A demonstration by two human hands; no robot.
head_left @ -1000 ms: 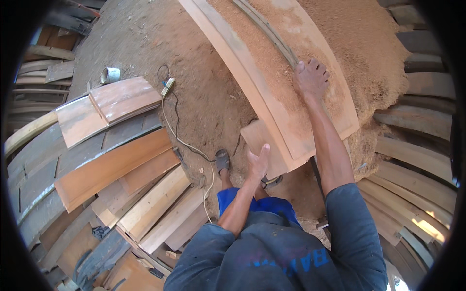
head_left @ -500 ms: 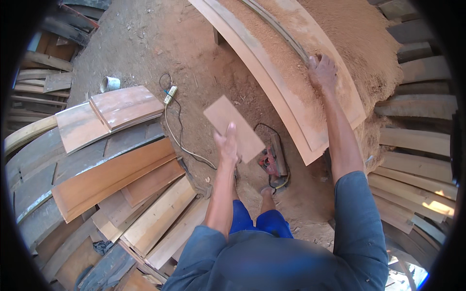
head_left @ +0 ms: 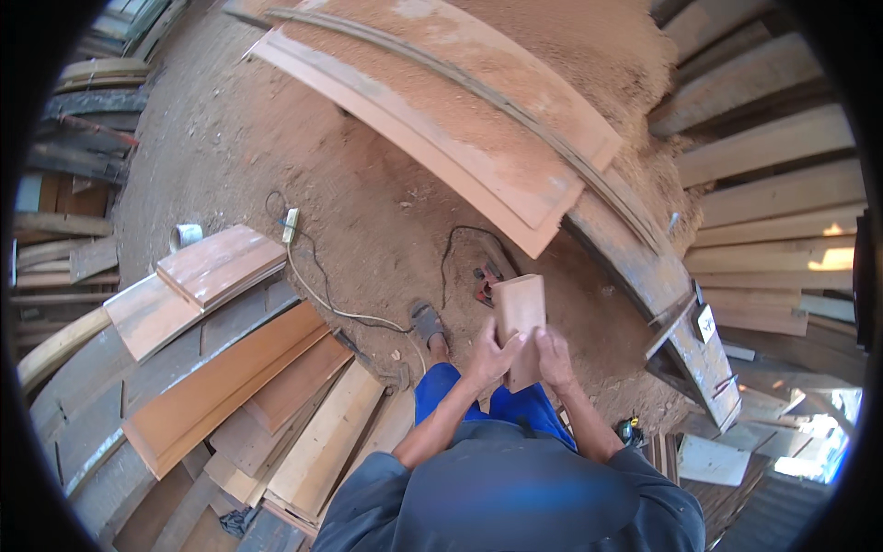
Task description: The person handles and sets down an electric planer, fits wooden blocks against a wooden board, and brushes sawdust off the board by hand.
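A short, reddish-brown wooden board [head_left: 521, 308] is held up in front of my body, slightly tilted. My left hand [head_left: 492, 357] grips its left side, with the thumb lying on its face. My right hand [head_left: 554, 357] holds the right edge. Below and beyond the board, partly covered by it, a red power tool [head_left: 484, 285] lies on the ground with a black cord. Ahead is a workbench [head_left: 635, 262] carrying wide wooden panels [head_left: 432, 152] covered in sawdust, with a long thin wooden strip [head_left: 478, 90] across them.
On the left, finished-looking panels [head_left: 230, 267] and planks [head_left: 336, 432] lie in stacks. A power strip [head_left: 291, 224] with trailing cables and a white pot [head_left: 186, 236] are on the dirt floor. Lumber [head_left: 773, 212] is piled at the right. A sandalled foot [head_left: 427, 322] stands near the cable.
My right hand has left the strip on the panels and come to the small board. My left hand has drawn the board nearer my body and turned it. The view has swung right.
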